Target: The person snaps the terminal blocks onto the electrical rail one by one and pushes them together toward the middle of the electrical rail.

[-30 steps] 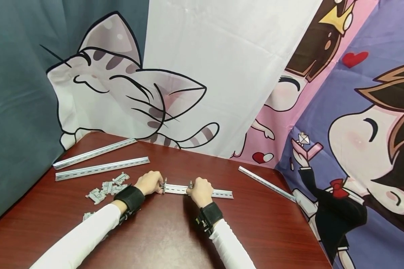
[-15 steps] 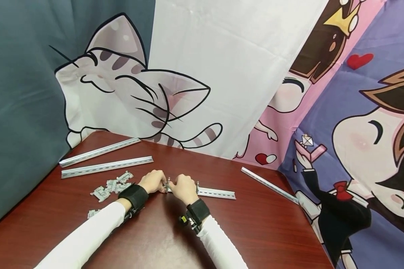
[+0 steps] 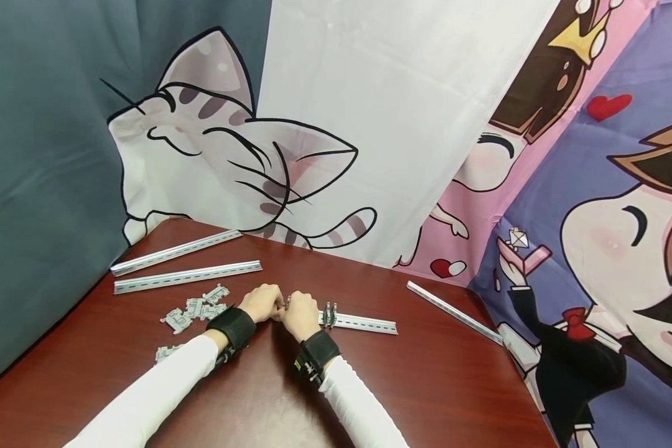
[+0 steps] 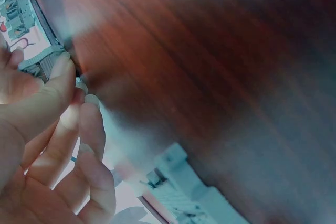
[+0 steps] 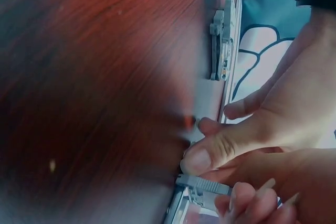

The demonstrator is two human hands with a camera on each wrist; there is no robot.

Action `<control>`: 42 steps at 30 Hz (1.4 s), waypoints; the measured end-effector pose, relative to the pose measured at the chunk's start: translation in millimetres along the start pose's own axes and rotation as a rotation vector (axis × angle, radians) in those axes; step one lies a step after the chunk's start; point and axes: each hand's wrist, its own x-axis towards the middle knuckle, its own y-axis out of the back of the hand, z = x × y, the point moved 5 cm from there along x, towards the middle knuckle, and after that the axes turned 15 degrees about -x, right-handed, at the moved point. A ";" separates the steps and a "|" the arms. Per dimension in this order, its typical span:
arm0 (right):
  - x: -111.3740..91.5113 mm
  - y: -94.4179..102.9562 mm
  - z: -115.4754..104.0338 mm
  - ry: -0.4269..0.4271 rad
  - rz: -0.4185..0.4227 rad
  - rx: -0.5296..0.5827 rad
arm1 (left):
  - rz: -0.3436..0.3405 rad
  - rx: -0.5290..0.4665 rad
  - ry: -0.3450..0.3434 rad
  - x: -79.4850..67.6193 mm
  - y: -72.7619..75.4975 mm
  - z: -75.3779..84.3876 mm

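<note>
In the head view my left hand (image 3: 262, 303) and right hand (image 3: 300, 316) meet at the left end of a slotted metal DIN rail (image 3: 366, 323). Between them is a grey terminal block (image 4: 44, 61) at the rail, pinched by my left thumb and fingers in the left wrist view. My right hand's curled fingers (image 5: 252, 203) grip the same block from the other side in the right wrist view. Farther right on the rail stand upright terminal blocks (image 3: 330, 315). From above, my hands mostly hide the held block.
Several loose grey terminal blocks (image 3: 195, 307) lie left of my hands, one (image 3: 168, 353) partly behind my left sleeve. Two more rails (image 3: 187, 277) lie at the back left. Another rail (image 3: 453, 312) lies at the right edge. A printed curtain (image 3: 325, 124) hangs behind the table.
My right hand has moved left along the rail, away from the upright blocks, until it meets my left hand. The left hand stays at the rail's left end. The head view has shifted slightly.
</note>
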 end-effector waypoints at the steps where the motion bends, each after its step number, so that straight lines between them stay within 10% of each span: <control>1: 0.0 0.4 1.4 0.003 0.007 0.004 | 0.003 0.002 0.000 0.5 -0.3 0.3; 42: -7.7 9.5 75.8 -0.178 0.039 -0.031 | -0.007 -0.015 0.007 3.8 4.3 -4.9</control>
